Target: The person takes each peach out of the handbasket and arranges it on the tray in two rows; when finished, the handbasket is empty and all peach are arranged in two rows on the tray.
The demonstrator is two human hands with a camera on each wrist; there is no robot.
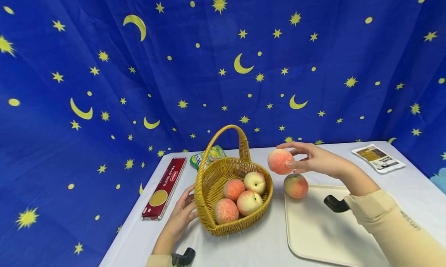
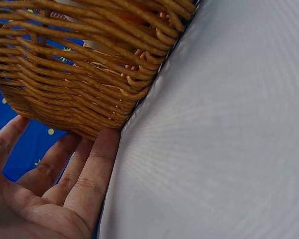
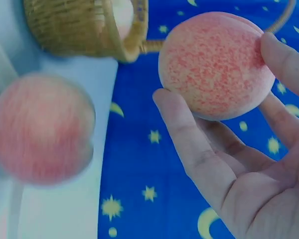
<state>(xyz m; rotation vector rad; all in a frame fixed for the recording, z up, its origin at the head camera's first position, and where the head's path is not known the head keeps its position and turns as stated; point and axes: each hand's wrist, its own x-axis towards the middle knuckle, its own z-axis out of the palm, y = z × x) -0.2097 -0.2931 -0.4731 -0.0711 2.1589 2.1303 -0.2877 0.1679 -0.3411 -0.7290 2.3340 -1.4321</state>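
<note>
Counts six in all of peaches: one held peach (image 1: 280,161) in the grip of the right hand (image 1: 310,157), one loose peach (image 1: 296,186) just below that grip, four basket peaches (image 1: 249,202) to its left. Includes one basket (image 1: 240,226) left of the grip and one tray (image 1: 320,236) below it. Adds three packets: one red packet (image 1: 164,189) farthest left of the grip, one green packet (image 1: 218,151) nearer on that side, one white packet (image 1: 378,158) to its right. Comes to two hands, counting one left hand (image 1: 181,213) left of the grip, beyond the basket.
</note>
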